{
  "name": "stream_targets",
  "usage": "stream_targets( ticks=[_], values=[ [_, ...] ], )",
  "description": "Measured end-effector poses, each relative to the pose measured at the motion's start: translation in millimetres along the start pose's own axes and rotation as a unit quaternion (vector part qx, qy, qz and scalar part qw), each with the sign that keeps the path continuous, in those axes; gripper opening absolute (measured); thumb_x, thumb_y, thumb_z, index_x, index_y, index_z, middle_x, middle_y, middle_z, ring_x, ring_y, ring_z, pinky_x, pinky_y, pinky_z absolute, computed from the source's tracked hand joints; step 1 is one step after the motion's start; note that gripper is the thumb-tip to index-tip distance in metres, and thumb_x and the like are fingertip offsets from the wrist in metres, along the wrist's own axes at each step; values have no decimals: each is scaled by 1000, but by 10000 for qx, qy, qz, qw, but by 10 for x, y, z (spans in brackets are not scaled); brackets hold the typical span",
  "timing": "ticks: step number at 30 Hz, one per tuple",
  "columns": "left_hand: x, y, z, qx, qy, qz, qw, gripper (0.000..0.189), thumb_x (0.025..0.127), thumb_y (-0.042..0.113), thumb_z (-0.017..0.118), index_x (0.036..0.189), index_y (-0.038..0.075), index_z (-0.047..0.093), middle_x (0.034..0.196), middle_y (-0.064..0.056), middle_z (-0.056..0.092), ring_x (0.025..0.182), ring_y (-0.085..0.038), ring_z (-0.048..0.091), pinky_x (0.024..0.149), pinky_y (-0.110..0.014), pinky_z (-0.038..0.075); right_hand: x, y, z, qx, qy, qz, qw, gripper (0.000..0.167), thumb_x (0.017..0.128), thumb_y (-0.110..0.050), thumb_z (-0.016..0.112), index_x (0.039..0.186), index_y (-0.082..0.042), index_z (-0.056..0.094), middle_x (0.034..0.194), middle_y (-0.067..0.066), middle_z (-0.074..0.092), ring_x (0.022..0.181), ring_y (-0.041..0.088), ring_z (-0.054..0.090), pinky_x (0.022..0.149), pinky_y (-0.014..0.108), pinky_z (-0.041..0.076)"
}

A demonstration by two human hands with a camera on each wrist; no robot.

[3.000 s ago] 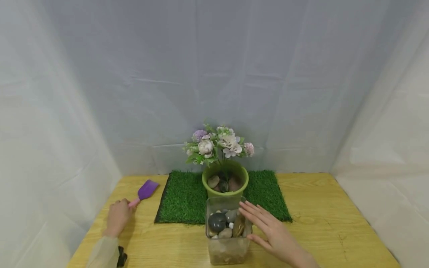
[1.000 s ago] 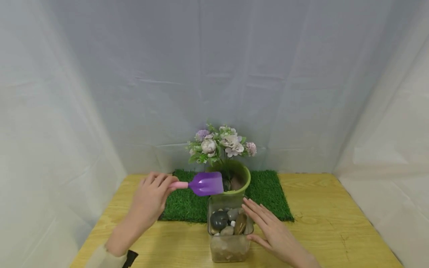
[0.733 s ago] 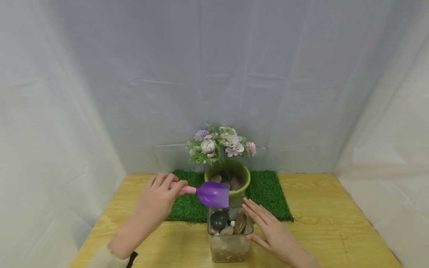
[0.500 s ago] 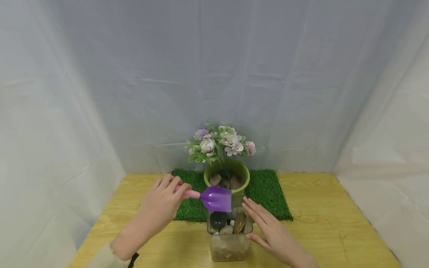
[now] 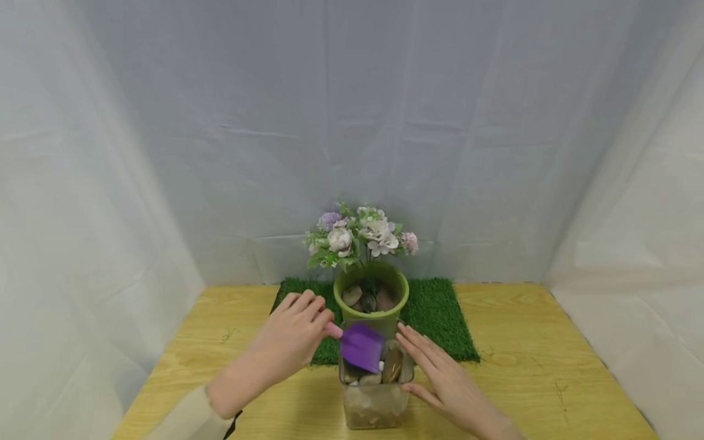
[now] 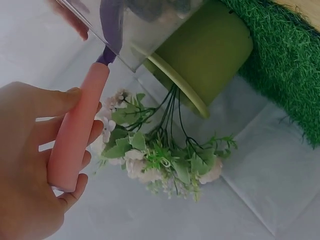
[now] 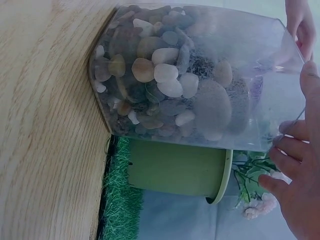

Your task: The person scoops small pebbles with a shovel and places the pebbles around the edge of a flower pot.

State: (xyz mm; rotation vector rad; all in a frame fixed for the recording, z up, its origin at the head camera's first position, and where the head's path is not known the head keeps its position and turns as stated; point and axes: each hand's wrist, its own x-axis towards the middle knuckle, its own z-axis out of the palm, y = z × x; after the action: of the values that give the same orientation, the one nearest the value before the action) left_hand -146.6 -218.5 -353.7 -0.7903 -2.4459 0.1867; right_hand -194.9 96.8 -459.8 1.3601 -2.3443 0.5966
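My left hand (image 5: 297, 333) grips the pink handle (image 6: 80, 127) of a small purple shovel (image 5: 362, 347). Its blade dips into the mouth of a clear square container (image 5: 376, 406), over the stones inside. Through the container's wall in the right wrist view, pebbles (image 7: 165, 72) of white, grey and brown show, with larger stones on top. My right hand (image 5: 448, 385) rests straight fingers and thumb against the container's right rim. Right behind the container stands a green flowerpot (image 5: 403, 299) holding artificial flowers (image 5: 379, 235) and a few stones.
The pot stands on a green artificial grass mat (image 5: 440, 324). A yellow wooden table (image 5: 511, 342) lies beneath everything. White sheeting (image 5: 467, 153) hangs behind the table and along both sides.
My left hand has picked the shovel up from the table's left side, carried it right, and lowered the blade into the container. My right hand has stayed at the container's rim.
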Motion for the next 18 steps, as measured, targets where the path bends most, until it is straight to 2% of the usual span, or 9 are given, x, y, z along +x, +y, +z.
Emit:
stream_targets(
  ticks=[6,13,18],
  values=[
    [94,21,24,-39,-165,155,9997,6,96,21,70,92,17,70,91,1,59,87,-20,47,78,-34,41,-7,4,14,-16,8,-4,10000,77,97,-34,69,158,-6,33,164,12,29,148,25,34,119,28,26],
    [174,50,65,103,-294,408,9987,5,96,22,70,94,17,70,95,-1,62,90,-20,48,78,-34,41,-19,7,24,-45,54,18,10000,78,97,-35,68,160,-10,30,164,12,30,147,25,35,117,31,30],
    [179,74,118,-182,-552,398,9975,12,94,26,73,94,15,68,97,-1,63,92,-20,48,77,-35,41,-9,19,32,12,41,59,10000,77,97,-35,68,159,-9,31,165,11,29,148,24,34,117,33,31]
  ],
)
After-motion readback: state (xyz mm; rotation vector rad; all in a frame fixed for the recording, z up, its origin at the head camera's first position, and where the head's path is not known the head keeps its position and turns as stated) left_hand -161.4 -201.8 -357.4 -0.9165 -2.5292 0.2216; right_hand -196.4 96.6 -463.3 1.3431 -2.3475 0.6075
